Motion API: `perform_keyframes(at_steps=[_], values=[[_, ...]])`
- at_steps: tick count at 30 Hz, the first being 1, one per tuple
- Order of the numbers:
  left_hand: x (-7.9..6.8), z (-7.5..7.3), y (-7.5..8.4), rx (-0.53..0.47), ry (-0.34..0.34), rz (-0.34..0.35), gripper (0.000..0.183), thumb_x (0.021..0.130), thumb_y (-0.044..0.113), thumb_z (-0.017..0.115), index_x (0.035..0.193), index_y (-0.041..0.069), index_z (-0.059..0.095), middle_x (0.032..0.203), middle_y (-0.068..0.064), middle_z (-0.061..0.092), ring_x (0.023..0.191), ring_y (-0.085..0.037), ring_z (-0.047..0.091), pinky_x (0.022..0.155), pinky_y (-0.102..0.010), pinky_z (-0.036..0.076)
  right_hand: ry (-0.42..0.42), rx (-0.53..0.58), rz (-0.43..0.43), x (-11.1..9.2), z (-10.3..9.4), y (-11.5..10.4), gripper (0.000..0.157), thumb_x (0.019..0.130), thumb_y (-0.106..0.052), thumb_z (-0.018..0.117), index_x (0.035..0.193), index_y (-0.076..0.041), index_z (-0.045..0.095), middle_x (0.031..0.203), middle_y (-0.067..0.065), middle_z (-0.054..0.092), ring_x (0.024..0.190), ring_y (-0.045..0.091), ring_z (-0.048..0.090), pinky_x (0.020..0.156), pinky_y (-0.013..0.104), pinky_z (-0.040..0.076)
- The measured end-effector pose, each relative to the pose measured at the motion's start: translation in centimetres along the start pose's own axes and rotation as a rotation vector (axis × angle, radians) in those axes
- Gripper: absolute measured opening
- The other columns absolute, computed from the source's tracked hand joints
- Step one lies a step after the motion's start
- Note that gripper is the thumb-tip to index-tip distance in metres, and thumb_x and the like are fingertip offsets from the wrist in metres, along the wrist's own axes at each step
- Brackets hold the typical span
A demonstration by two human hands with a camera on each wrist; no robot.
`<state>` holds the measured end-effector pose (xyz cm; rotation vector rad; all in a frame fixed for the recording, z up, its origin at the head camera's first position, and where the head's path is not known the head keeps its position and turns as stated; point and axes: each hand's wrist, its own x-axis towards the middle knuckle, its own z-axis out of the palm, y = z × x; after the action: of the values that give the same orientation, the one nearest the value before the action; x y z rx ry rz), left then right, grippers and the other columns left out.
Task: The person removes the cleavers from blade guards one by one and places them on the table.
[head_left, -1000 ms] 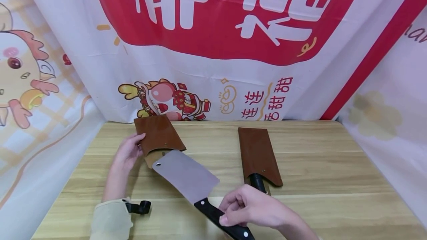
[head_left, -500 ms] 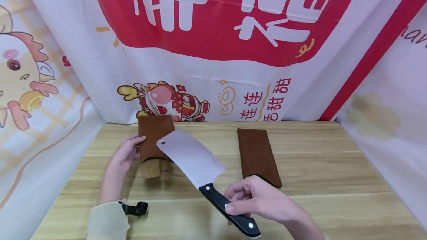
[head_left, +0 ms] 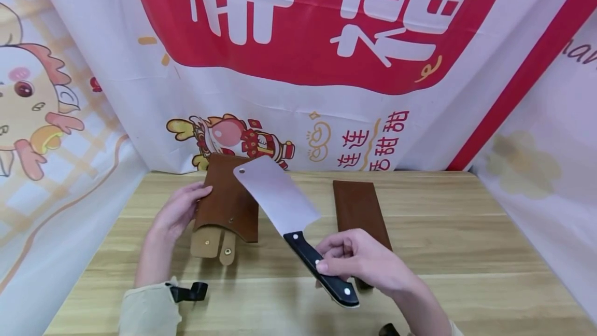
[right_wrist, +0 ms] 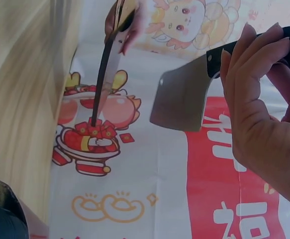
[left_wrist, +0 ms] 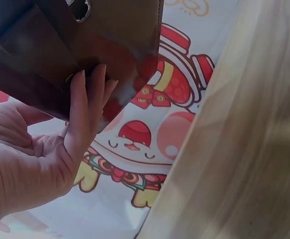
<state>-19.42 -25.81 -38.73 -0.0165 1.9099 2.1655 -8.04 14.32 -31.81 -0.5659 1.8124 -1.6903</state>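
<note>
Cleaver (head_left: 295, 222) is held by its black handle (head_left: 305, 253) between the right hand's (head_left: 361, 261) fingers and thumb, its bare blade tilted up toward the left hand (head_left: 179, 211). By that hand a brown sheath (head_left: 228, 196) is pinched at its edge, tan tabs (head_left: 204, 242) hanging from its mouth. In the head view the sheath is overlapped by the blade; in the right wrist view the two are shown apart. Only in the left wrist view are the sheath's back strap (left_wrist: 38, 42) and the fingers laid behind seen. Just beyond the right hand, a second sheath (head_left: 361, 209) is laid on the table (head_left: 466, 253), its mouth hidden by that hand from above. Behind both hands, a printed cloth (head_left: 303, 77) is hung.
</note>
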Motion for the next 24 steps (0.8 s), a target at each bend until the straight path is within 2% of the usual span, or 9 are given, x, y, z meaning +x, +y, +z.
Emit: perform_keyframes(at_steps=[4,9,14,18,24], values=[[-0.2,0.7,0.3,0.004,-0.017,0.005,0.02,0.108,0.016,0.055,0.125,0.005,0.059,0.105,0.006,0.071,0.094,-0.009,0.067,0.083,-0.026,0.056,0.073,-0.055,0.014,0.5,-0.1,0.1,0.029,0.096,-0.015,0.071,0.112,0.008,0.068,0.089,0.015,0.075,0.072,0.011,0.064,0.064,0.02,0.05],[-0.1,1.6,0.5,0.028,-0.033,0.005,0.029,0.108,0.016,0.056,0.131,0.0,0.056,0.104,0.006,0.071,0.092,-0.01,0.067,0.083,-0.027,0.055,0.168,-0.088,0.038,1.1,-0.5,0.6,0.028,0.093,-0.017,0.073,0.109,0.006,0.067,0.082,0.007,0.072,0.065,0.009,0.05,0.061,0.021,0.042],[0.0,2.4,0.5,0.061,-0.041,-0.004,0.033,0.109,0.016,0.053,0.135,-0.004,0.05,0.101,0.007,0.07,0.091,-0.009,0.067,0.085,-0.028,0.054,0.236,-0.061,0.047,1.5,-1.0,1.1,0.03,0.094,-0.016,0.074,0.11,0.007,0.065,0.077,0.001,0.064,0.067,0.01,0.052,0.064,0.024,0.045],[0.0,3.0,0.5,0.077,-0.031,-0.014,0.042,0.109,0.016,0.052,0.142,-0.008,0.043,0.101,0.008,0.069,0.091,-0.008,0.066,0.084,-0.028,0.054,0.275,-0.056,0.062,1.8,-1.3,1.4,0.033,0.095,-0.016,0.073,0.113,0.009,0.063,0.08,0.002,0.069,0.07,0.011,0.055,0.069,0.026,0.05],[0.3,3.8,0.4,0.081,-0.038,-0.022,0.051,0.109,0.016,0.053,0.147,-0.013,0.037,0.103,0.007,0.068,0.091,-0.008,0.065,0.083,-0.028,0.054,0.319,-0.034,0.087,2.3,-1.7,1.9,0.03,0.095,-0.018,0.074,0.11,0.008,0.065,0.082,0.004,0.072,0.071,0.011,0.058,0.07,0.028,0.053]])
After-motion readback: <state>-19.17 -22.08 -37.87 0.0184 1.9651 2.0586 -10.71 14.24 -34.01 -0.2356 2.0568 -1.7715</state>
